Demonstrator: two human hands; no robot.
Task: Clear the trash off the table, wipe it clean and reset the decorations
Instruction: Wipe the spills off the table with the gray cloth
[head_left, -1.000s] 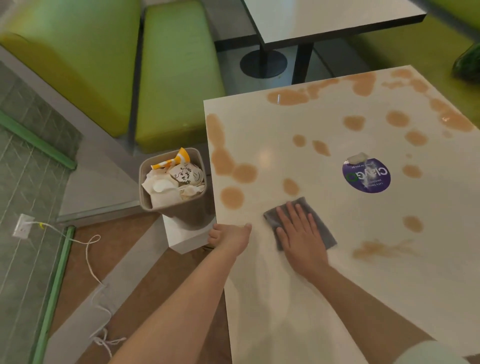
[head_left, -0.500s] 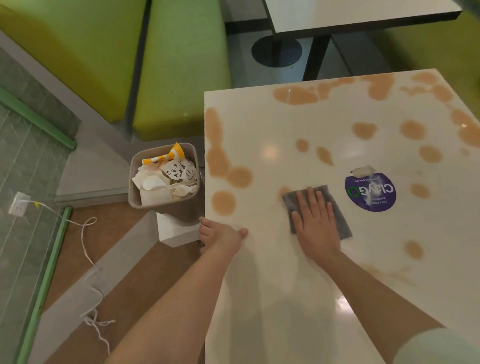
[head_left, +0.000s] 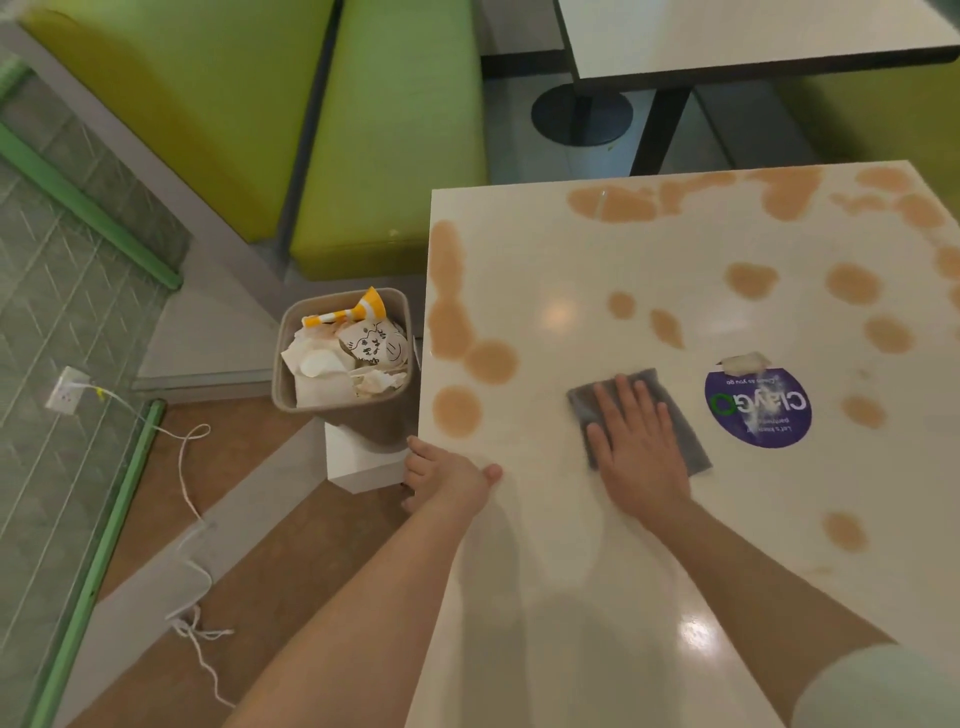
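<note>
With trash binned (head_left: 345, 358), I press my flat right hand (head_left: 641, 457) on the grey cloth (head_left: 597, 402); left hand (head_left: 449, 480) grips the surface (head_left: 571, 597) edge. Far stains (head_left: 750, 280) remain.

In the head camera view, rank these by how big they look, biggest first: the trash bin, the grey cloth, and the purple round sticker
1. trash bin
2. grey cloth
3. purple sticker
Cloth and sticker look close; the right hand covers part of the cloth.
</note>
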